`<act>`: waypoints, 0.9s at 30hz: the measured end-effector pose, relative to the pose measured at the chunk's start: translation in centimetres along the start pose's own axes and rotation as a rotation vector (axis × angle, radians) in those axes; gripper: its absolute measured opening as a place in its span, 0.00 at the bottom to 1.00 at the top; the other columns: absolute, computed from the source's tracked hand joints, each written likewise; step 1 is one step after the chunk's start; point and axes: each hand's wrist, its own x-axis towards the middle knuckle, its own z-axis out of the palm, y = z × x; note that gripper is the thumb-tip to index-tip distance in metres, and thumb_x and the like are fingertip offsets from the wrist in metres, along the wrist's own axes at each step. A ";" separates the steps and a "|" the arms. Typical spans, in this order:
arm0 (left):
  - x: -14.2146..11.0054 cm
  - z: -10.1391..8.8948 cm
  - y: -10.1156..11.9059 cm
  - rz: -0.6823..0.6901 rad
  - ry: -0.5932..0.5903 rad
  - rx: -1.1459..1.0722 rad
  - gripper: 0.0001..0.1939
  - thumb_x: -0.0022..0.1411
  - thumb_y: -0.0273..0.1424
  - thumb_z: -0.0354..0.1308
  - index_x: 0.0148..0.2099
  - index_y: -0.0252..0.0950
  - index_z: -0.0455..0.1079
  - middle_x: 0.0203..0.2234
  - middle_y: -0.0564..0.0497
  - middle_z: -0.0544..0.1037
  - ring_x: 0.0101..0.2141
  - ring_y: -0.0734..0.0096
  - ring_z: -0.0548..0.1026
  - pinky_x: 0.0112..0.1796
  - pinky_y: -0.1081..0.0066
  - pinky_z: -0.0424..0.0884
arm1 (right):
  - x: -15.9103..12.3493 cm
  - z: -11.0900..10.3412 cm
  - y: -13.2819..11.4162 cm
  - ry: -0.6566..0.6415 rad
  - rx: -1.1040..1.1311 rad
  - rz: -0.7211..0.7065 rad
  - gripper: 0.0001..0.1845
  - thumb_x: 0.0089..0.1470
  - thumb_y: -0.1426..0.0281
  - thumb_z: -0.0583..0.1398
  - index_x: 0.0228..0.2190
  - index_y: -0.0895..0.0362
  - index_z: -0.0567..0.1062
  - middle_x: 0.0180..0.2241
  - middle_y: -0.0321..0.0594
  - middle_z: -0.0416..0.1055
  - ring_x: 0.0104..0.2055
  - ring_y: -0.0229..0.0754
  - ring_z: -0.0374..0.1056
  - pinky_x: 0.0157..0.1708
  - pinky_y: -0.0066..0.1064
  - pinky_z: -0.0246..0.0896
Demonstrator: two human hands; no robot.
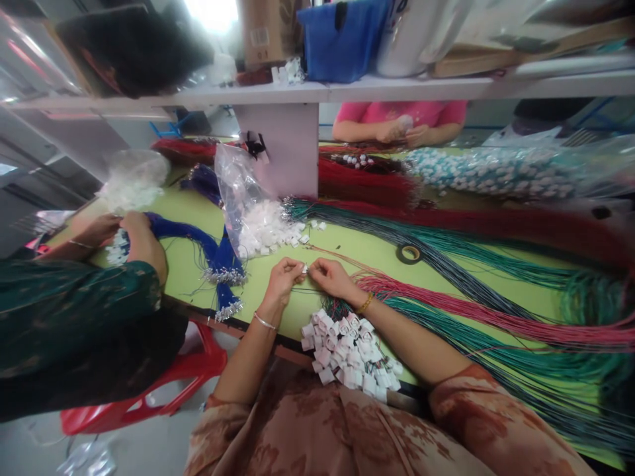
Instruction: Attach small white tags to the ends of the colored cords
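White plug [305, 268]: I see it at the fingertips of the left grip [282, 277], over the table [258, 274]. Pink wires [496, 316] stretch away right of the hands; a clear bag [238, 172] slumps beyond, leftward; a pile of white connectors [347, 344] lies on the near side. The left grip pinches the plug; the right grip [331, 276] is pressed together just beside it, on what I can't tell. Farther right lies a roll of tape [400, 255].

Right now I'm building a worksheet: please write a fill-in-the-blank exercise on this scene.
The part in the left hand is coloured ____.
The yellow bracelet is on the wearer's ____ wrist.
The stool is coloured ____.
The bin on the shelf is coloured ____.

Missing words: white; right; red; blue.
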 end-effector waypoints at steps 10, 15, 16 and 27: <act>-0.8 -1.4 0.5 0.002 -0.017 0.168 0.16 0.41 0.36 0.70 0.27 0.32 0.67 0.17 0.52 0.72 0.20 0.76 0.70 0.24 0.74 0.65 | 0.7 -1.2 0.1 0.005 -0.170 -0.054 0.09 0.53 0.70 0.55 0.25 0.59 0.72 0.23 0.36 0.69 0.25 0.34 0.59 0.27 0.25 0.50; -0.6 -2.3 0.3 0.009 0.001 0.174 0.16 0.42 0.36 0.69 0.27 0.32 0.68 0.17 0.52 0.73 0.20 0.76 0.70 0.24 0.74 0.65 | 0.9 -1.8 -0.3 -0.161 -0.209 -0.053 0.06 0.50 0.71 0.58 0.27 0.60 0.75 0.24 0.36 0.71 0.25 0.34 0.60 0.27 0.24 0.49; -0.6 -2.3 0.3 0.015 -0.003 0.164 0.16 0.42 0.37 0.69 0.27 0.32 0.68 0.17 0.52 0.72 0.20 0.76 0.70 0.25 0.74 0.65 | 0.7 -1.7 -0.4 -0.196 -0.195 -0.058 0.06 0.50 0.70 0.58 0.28 0.60 0.75 0.25 0.36 0.71 0.25 0.33 0.61 0.27 0.24 0.49; -1.3 -1.8 -0.2 -0.006 -0.025 0.176 0.17 0.41 0.38 0.70 0.26 0.33 0.68 0.18 0.53 0.73 0.21 0.76 0.71 0.26 0.73 0.68 | 0.4 -1.6 -0.6 -0.308 -0.190 -0.126 0.13 0.57 0.67 0.54 0.25 0.60 0.72 0.23 0.35 0.68 0.25 0.33 0.58 0.26 0.24 0.48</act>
